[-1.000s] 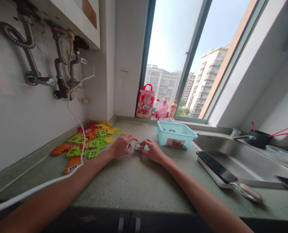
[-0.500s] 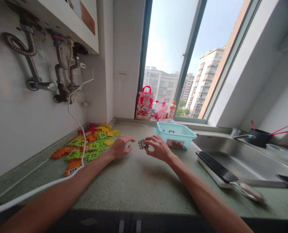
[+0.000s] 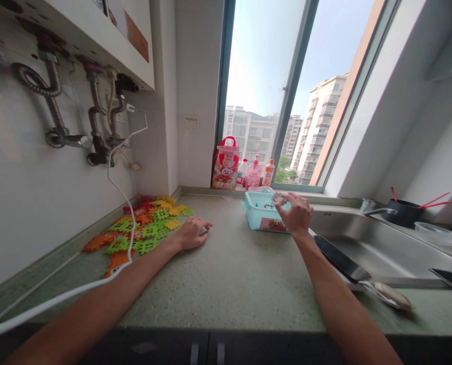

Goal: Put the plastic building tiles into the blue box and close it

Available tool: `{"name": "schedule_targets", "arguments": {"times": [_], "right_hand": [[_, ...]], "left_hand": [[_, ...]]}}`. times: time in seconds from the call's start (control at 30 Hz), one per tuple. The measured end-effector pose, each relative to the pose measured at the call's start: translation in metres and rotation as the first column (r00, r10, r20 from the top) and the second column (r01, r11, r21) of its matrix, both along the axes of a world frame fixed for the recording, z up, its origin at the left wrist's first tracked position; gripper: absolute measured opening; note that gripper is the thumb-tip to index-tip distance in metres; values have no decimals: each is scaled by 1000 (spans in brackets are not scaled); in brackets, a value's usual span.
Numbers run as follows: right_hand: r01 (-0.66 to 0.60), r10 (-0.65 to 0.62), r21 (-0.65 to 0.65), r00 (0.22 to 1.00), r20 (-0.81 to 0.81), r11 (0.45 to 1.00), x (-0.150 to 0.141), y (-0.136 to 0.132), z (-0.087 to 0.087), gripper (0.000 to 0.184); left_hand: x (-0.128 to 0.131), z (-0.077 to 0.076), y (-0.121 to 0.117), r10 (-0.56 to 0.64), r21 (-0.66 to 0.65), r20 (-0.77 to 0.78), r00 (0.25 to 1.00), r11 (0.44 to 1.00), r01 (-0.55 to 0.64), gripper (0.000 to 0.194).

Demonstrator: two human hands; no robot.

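Note:
My right hand point(image 3: 296, 214) hovers over the light blue plastic bin point(image 3: 256, 217) and pinches a small grey notched building tile point(image 3: 278, 199) above its opening. Another dark tile lies inside the bin. My left hand point(image 3: 191, 233) rests on the green speckled counter point(image 3: 226, 274), fingers loosely curled, beside a heap of orange, green, yellow and red notched tiles point(image 3: 142, 228) at the left wall. Nothing shows in the left hand.
A white cable point(image 3: 124, 203) hangs from the wall pipes across the tile heap. A red gift bag point(image 3: 226, 165) and bottles point(image 3: 254, 173) stand on the window sill. To the right are a steel sink point(image 3: 378, 243), a knife point(image 3: 347, 263) on a white board, and a black pot point(image 3: 404, 213).
My right hand lifted the grey tile from the counter between both hands and carried it right, over the blue bin. My left hand let go and stayed on the counter.

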State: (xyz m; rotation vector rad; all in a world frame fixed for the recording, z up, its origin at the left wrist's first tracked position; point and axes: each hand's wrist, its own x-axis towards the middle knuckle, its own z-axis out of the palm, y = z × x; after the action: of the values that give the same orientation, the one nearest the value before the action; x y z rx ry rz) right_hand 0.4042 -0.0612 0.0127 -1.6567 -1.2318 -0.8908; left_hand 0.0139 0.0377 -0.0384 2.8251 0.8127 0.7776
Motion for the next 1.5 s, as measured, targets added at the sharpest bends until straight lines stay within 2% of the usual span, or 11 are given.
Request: {"name": "schedule_targets", "arguments": {"times": [0.13, 0.27, 0.37, 0.47, 0.57, 0.67, 0.8, 0.93, 1.03, 1.17, 1.5], "right_hand": [[-76, 79, -33, 992, 96, 997, -19, 3, -2, 29], [-362, 378, -116, 902, 206, 925, -57, 3, -8, 22], [-604, 669, -314, 725, 165, 732, -90, 4, -22, 23], [-709, 811, -478, 586, 10, 518, -113, 8, -42, 21], [-722, 827, -544, 555, -89, 427, -120, 14, -59, 18], [-743, 821, -529, 553, -141, 409, -116, 19, -65, 18], [-805, 836, -451, 512, -197, 387, -110, 18, -60, 20], [-819, 824, -407, 520, -225, 405, -109, 16, -57, 21], [-824, 825, -426, 505, -253, 374, -112, 16, -59, 21], [-813, 813, -473, 506, -286, 339, -115, 12, -59, 21], [-810, 794, -512, 499, -346, 286, -115, 11, -56, 23]], "left_hand": [[0, 2, 1, 4, 22, -21, 1000, 1000, -4, 29], [-1, 4, 2, 26, 43, -63, 998, 999, -23, 34], [-1, 4, 1, 62, 59, -105, 993, 997, -56, 39], [-1, 4, -2, 120, 92, -152, 981, 990, -106, 41], [-5, 10, -2, 188, 134, -213, 959, 978, -162, 43], [-23, 22, 7, 323, 204, -310, 894, 941, -269, 39], [-59, 37, 30, 577, 270, -354, 736, 817, -510, 31], [-79, 31, 52, 655, 326, -337, 677, 755, -568, 35], [-81, 16, 63, 653, 316, -292, 699, 755, -574, 42], [-80, 3, 71, 608, 186, -319, 728, 793, -580, 50], [-55, 0, 50, 408, 88, -284, 867, 912, -401, 56]]}}
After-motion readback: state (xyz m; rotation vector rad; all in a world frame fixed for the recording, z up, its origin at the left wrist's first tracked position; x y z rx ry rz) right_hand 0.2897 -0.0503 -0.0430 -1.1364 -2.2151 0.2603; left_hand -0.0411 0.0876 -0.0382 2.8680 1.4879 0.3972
